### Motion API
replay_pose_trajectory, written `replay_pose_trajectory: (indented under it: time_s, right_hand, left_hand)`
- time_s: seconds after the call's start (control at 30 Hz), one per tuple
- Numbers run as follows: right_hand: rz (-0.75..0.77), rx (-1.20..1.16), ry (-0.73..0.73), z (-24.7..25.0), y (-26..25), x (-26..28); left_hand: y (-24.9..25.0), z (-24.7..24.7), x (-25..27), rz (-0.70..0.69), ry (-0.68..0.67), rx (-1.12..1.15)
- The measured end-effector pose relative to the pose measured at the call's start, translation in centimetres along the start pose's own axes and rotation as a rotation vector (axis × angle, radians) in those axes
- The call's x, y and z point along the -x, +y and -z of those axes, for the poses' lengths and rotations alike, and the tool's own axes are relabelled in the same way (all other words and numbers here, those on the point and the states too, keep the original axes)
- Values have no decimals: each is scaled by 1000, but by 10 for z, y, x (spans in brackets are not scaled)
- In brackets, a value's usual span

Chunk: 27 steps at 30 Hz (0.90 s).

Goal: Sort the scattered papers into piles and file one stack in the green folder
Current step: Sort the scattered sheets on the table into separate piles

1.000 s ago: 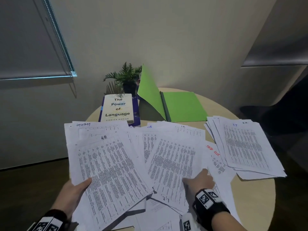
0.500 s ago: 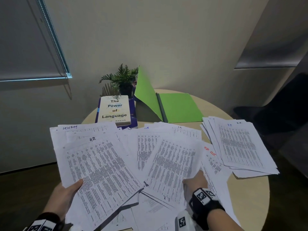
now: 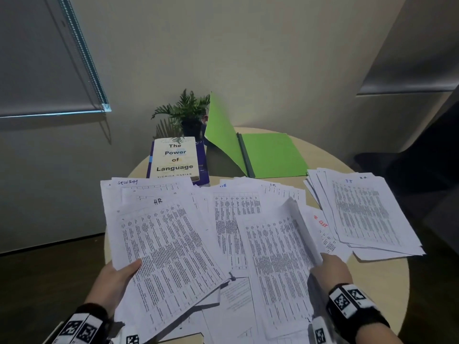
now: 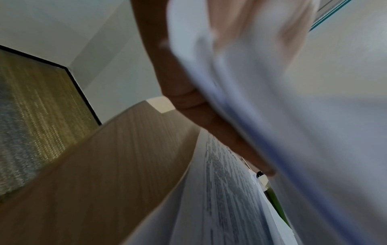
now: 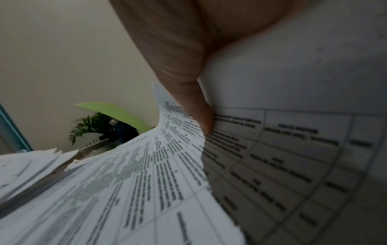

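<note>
Pinching a curled sheet [image 3: 278, 256], right grip [image 3: 330, 269]; left grip [image 3: 116, 276] clamps HR stack [image 3: 164, 244] beside it.

I'm looking at an office corner: a small round table [image 3: 387, 289] covered in printed papers [image 3: 273, 249], a green folder [image 3: 270, 155], a book [image 3: 175, 157], a potted plant [image 3: 185, 112], roller blinds [image 3: 37, 58] and carpet [image 4: 31, 124].

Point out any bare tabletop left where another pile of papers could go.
Bare table shows near the right hand, below the IT pile. A smaller patch lies between book and green folder. The centre is crowded with loose papers.
</note>
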State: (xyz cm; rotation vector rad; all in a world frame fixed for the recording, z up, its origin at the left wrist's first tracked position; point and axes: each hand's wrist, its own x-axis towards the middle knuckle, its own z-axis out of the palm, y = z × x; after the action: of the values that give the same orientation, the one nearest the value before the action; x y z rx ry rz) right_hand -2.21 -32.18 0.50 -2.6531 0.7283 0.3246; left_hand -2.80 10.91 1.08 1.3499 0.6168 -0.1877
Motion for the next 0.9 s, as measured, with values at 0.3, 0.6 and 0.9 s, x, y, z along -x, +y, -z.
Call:
replay_pose_trajectory:
  time_s: [0.3,0.6,0.9]
  right_hand:
    - [102,-309,145,53,-2,18]
    - [254,-413,362,125,-18,23]
    - [438,-786,540,186,-61,37]
  left_hand:
    - [0,-3,-1,2,-13,-18]
    - [-12,-18,-10,17,-33,-30]
    - [-8,-43,-10,-55,-70,-56]
